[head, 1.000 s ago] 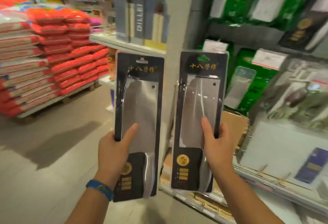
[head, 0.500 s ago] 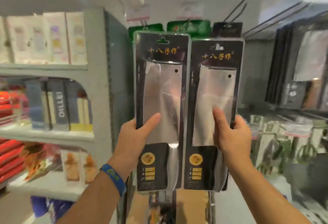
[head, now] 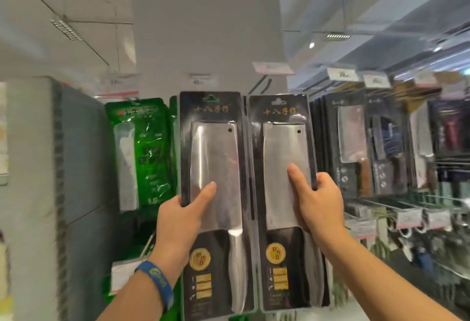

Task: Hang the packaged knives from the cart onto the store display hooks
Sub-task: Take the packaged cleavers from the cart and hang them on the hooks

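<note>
1. Step in hand: both knife packs are held up to the display, pre-hang. Neither looks hooked yet, as I judge it.
2. Left-hand grip [head: 178, 216], lower centre-left: thumb lies across the front of the left knife pack [head: 213, 168] and fingers curl behind its left edge. Closed firmly on it at mid-height.
3. Right-hand grip [head: 318, 203], centre-right: mirrored hold on the right knife pack [head: 284, 158]. Thumb is on the blade window, fingers wrapped round the right edge.
4. Packs are upright, side by side, nearly touching, at centre frame in front of the display wall. Each has a hang slot at its top edge, e.g. the left slot [head: 210, 98].
5. Behind: green packs [head: 137, 153] at left, dark knife packs [head: 353, 142] hanging at right, price tags [head: 201, 80] along the top row.
6. Hooks are hidden behind the packs or blurred, so can't tell which is free.
7. Next, prob.: pick a hook, bring one slot level w/ the hook tip, then push the pack back onto it. Likely one pack at a time. Pack must stay square so the slot doesn't snag.
</note>
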